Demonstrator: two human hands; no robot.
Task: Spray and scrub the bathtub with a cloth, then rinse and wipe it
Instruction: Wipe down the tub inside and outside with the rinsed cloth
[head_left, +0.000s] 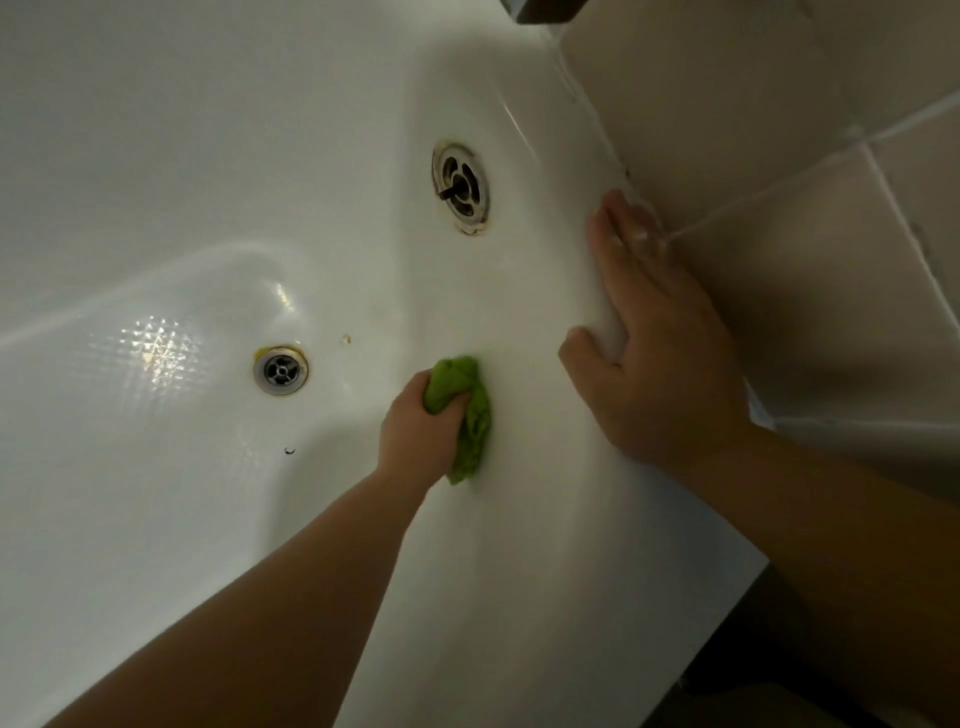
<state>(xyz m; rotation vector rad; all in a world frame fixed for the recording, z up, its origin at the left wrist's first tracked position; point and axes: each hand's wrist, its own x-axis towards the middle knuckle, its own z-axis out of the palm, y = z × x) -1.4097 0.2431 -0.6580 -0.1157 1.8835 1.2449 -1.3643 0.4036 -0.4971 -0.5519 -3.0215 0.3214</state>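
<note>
**Scrubbing the bathtub wall beside the drain**

Head view: A person is leaning over a white bathtub (156, 156) and looking down into its drain end. The left hand (421, 426) is clenching a bunched green cloth (465, 410), fingers curled round it, and pressing it against the sloping end wall of the tub, just beside the floor drain (280, 370). Gripping it in a wad probably gives firmer scrubbing pressure. The right hand (660, 358) is lying flat on the tub's rim where it meets the tiled wall (805, 260), fingers straight and together, thumb hooked over the inner edge; it seems to be bracing the body. The overflow fitting (461, 188) is sitting higher on the same end wall, well apart from the cloth. Small dark specks are showing on the tub floor near the drain. Open enamel is stretching left along the floor, giving the cloth plenty of room; the rim and the bracing hand are limiting travel to the right.
</note>
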